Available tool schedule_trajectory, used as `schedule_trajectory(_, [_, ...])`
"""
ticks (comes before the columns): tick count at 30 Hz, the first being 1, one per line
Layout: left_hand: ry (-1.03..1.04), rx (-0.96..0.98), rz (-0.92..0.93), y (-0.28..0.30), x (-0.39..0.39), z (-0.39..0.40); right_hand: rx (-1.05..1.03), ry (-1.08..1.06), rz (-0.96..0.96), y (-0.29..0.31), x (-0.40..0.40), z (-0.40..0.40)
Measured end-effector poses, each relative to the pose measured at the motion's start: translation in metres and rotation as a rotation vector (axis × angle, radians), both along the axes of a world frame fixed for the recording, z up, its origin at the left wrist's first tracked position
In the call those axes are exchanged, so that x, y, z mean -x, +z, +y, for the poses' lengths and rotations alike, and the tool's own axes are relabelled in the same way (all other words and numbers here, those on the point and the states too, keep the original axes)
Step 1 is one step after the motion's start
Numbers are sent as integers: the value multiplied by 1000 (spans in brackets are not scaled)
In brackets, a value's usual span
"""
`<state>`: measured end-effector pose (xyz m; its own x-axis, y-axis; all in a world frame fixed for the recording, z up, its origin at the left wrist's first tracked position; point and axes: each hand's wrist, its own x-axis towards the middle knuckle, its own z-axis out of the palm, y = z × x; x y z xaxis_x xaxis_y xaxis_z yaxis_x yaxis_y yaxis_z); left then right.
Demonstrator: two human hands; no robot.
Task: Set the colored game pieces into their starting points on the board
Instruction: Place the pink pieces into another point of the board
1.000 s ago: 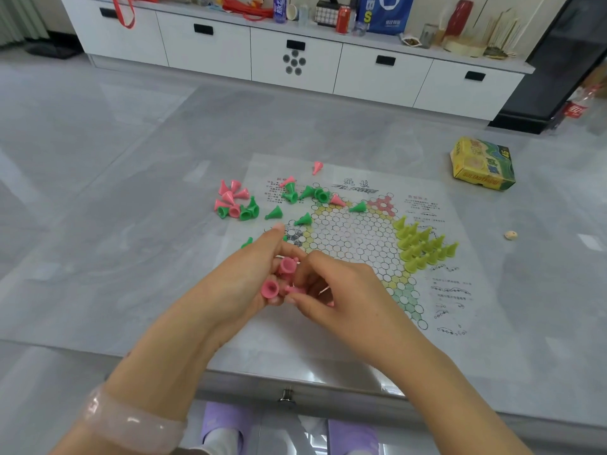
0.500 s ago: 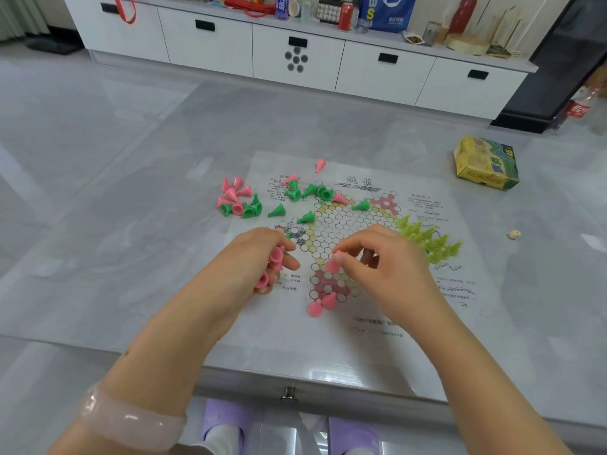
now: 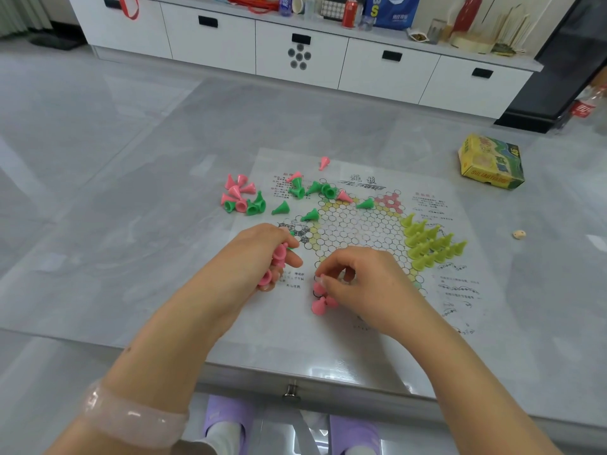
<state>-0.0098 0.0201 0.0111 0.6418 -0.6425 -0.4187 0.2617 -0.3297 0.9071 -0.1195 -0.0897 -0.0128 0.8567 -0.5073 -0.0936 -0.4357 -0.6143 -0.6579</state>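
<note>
A paper checkers board [image 3: 354, 224] lies flat on the grey table. My left hand [image 3: 259, 257] grips a bunch of pink cone pieces [image 3: 279, 257] beside the board's near-left edge. My right hand [image 3: 358, 280] pinches one pink piece [image 3: 318, 285] over the board's near point, touching the paper. Two more pink pieces [image 3: 320, 305] stand just below it. Yellow-green pieces [image 3: 430, 244] fill the right point in rows. Loose pink and green pieces [image 3: 243, 198] lie in a heap off the board's far-left corner, and green ones [image 3: 315, 190] are scattered over its far edge.
A yellow-green game box [image 3: 489, 162] sits at the far right of the table, and a small pale die [image 3: 519, 234] lies right of the board. The table's front edge [image 3: 295, 382] runs just below my forearms. White cabinets [image 3: 295, 50] stand behind.
My right hand left the left hand, carried a pink piece toward the board's near point and lowered it there. The left hand drew back left with its bunch.
</note>
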Motion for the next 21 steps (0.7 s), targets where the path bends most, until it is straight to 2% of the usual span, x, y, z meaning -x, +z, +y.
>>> schedule_trajectory(6, [2, -11, -9, 2, 0, 1, 56, 47, 42, 2, 1, -1])
schedule_trajectory(13, [-1, 3, -21, 2, 0, 2, -28, 31, 36, 3, 4, -1])
schedule_trajectory(17, [-1, -1, -18, 2, 0, 2, 3, 26, 31, 4, 3, 1])
schedule_trajectory(21, [0, -6, -14, 2, -1, 2, -63, -24, -28, 7, 4, 1])
